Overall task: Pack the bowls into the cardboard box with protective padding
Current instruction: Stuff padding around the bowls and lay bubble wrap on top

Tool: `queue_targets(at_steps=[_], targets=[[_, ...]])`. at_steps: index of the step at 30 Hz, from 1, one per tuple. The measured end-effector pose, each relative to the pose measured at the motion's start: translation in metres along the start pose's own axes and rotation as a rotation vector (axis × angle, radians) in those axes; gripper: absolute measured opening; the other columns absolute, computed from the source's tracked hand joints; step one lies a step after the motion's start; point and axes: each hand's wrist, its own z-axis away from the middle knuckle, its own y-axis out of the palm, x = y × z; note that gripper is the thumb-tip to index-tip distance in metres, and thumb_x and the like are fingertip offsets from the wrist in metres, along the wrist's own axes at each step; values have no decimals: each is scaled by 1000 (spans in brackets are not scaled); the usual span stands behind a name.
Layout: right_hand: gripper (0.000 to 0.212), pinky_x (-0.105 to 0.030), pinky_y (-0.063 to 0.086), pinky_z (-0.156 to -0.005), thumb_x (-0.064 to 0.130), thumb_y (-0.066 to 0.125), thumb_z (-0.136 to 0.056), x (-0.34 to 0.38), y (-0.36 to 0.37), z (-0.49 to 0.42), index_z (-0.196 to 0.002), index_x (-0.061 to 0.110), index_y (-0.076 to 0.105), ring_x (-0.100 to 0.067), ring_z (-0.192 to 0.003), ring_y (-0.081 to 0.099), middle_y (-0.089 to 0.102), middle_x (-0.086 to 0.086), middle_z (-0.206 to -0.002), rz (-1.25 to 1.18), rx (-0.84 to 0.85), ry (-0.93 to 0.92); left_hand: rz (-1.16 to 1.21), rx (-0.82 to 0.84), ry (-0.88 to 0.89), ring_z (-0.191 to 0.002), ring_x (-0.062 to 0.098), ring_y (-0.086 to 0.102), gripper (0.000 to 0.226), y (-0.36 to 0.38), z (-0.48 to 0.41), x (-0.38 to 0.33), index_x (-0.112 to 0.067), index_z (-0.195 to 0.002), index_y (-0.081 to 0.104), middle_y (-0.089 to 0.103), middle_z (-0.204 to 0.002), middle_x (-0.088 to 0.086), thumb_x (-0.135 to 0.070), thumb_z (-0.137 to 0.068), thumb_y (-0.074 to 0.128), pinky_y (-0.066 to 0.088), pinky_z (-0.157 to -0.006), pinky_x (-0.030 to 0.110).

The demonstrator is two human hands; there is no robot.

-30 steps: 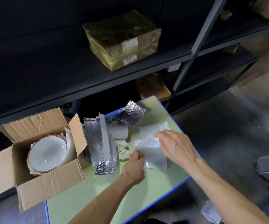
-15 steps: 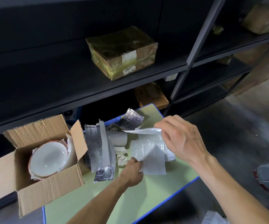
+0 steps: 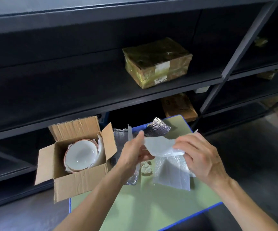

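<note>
Our left hand (image 3: 134, 152) and our right hand (image 3: 200, 157) are raised above the desk (image 3: 151, 205) with a thin white foam sheet (image 3: 160, 145) stretched between them. The left hand pinches the sheet's nine o'clock end between thumb and fingers. The right hand curls its fingers round the three o'clock end, where the sheet bunches up. At six o'clock of the sheet, bubble wrap (image 3: 173, 174) reaches down to the green desk top. Its upper edge runs under the right hand, and we cannot tell whether that hand holds it too.

The box (image 3: 78, 182) stands at nine o'clock of our hands, at the desk's edge, with its flaps open. Inside lies a white bowl (image 3: 80, 155) with a reddish rim, mouth up. White padding (image 3: 100, 152) shows beside the bowl, mostly on its three o'clock side.

Between the box and our hands lies silver foil (image 3: 119, 139), partly hidden by our left wrist. A foil scrap (image 3: 158, 129) lies at twelve o'clock of our hands, at the desk's far edge. A crumpled paper wad (image 3: 145, 168) sits on the desk just beside the bubble wrap, at its nine o'clock.

Behind the desk stand dark shelves (image 3: 84, 90). A parcel (image 3: 156, 62) wrapped in yellowish tape rests on one at twelve o'clock, with a flat carton (image 3: 178, 105) on the shelf below it.
</note>
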Motion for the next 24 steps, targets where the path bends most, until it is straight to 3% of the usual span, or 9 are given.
queue_targets(at_steps=[2, 5, 11, 15, 17, 20, 24], targets=[[39, -34, 53, -75, -14, 48, -77, 3, 3, -8, -91, 10, 75, -23, -93, 62, 68, 2, -101, -21, -7, -54, -105, 15, 89, -71, 20, 72, 21, -8, 7, -7, 0, -109, 69, 73, -89, 15, -11, -97, 57, 59, -68, 30], [40, -34, 53, -76, -13, 45, -78, 11, 7, -17, -91, 11, 75, -23, -94, 62, 68, 3, -100, -46, 15, -109, -167, -53, 206, -80, 25, 73, 25, -22, 12, -16, -2, -108, 71, 73, -97, 18, 5, -90, 55, 59, -69, 32], [38, -33, 51, -83, -11, 51, -80, 31, 18, -35, -99, 13, 74, -22, -100, 59, 65, 3, -107, -95, 87, -102, -158, -174, 340, -86, 25, 73, 23, -63, 31, -42, -12, -97, 73, 73, -97, 13, 2, -83, 61, 61, -72, 37], [41, -36, 51, -83, -15, 55, -85, 49, 31, -47, -105, 16, 72, -18, -107, 56, 61, 4, -115, -145, 144, 64, -115, -235, 365, -85, 24, 73, 16, -96, 44, -50, -9, -102, 67, 75, -92, 9, -1, -88, 64, 60, -71, 32], [30, -30, 50, -84, 1, 52, -96, 62, 39, -55, -109, 21, 69, -9, -110, 55, 56, 12, -117, -227, 168, 167, -77, -248, 354, -87, 24, 73, 20, -111, 52, -51, -7, -106, 64, 75, -94, 9, -1, -87, 64, 60, -72, 31], [20, -23, 48, -86, 29, 49, -102, 81, 56, -72, -114, 28, 65, -2, -108, 56, 51, 22, -117, -362, 205, 277, -56, -274, 329, -92, 29, 70, 30, -136, 62, -50, -9, -107, 63, 74, -100, 11, -5, -77, 65, 60, -82, 41], [20, -15, 51, -84, 28, 59, -99, 106, 77, -88, -119, 28, 64, -5, -101, 60, 51, 18, -120, -464, 246, 297, -64, -234, 273, -82, 20, 66, 41, -162, 74, -45, -13, -107, 61, 72, -95, 5, -6, -67, 62, 54, -70, 30]])
